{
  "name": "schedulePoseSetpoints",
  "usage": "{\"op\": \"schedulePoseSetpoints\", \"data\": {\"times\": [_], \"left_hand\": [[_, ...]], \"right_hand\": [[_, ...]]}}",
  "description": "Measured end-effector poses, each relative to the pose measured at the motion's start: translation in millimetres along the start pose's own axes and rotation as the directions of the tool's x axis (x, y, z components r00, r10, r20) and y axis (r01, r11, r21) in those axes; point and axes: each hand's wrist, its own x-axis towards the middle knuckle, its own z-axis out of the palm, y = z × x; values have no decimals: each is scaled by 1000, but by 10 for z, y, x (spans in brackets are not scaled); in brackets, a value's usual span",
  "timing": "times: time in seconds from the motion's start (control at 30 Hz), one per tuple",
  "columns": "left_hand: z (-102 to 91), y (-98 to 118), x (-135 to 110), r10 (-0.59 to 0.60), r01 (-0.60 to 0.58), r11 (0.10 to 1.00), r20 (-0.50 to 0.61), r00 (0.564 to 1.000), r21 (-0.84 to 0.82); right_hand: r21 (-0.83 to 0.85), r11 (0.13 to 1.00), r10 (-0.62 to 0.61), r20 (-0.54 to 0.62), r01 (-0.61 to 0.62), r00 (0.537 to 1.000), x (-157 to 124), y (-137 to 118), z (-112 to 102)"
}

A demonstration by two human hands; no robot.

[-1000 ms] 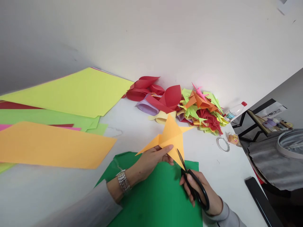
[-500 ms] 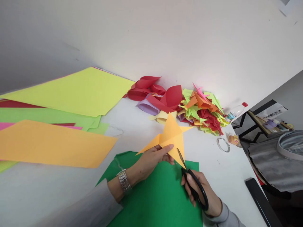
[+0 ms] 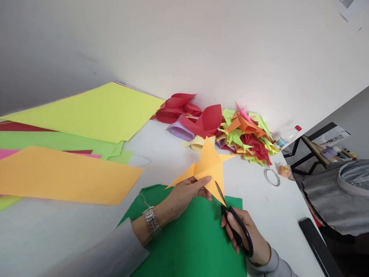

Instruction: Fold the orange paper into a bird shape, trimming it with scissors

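My left hand point(image 3: 188, 194) pinches a yellow-orange folded paper star point(image 3: 209, 163), thumb on top and fingers beneath. The star has several pointed arms, and one point faces down toward my right hand point(image 3: 250, 234). That hand is closed around the handles of black scissors point(image 3: 238, 231). One blade lies over the face of the star's lower right point; the other blade is hidden behind the paper. Beneath both hands is a green sheet point(image 3: 193, 238) on the white table point(image 3: 95, 227).
Large coloured paper sheets point(image 3: 86, 111) lie at left, with an orange sheet point(image 3: 66, 177) in front. Red paper cones point(image 3: 211, 117) and a pile of folded paper stars point(image 3: 248, 132) sit by the wall. A bottle point(image 3: 286, 137), tape roll point(image 3: 271, 177) and black bar point(image 3: 317, 246) are at right.
Almost nothing differs. The star, scissors and both hands keep nearly the same position, with the scissors shifted very slightly to the left.
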Motion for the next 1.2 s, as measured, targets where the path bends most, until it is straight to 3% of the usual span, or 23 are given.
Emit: {"op": "schedulePoseSetpoints", "data": {"times": [1.2], "left_hand": [[-53, -129, 115, -24, 24, 994, 1, 1000, -104]], "right_hand": [[-36, 999, 17, -31, -18, 999, -25, -22, 20]]}}
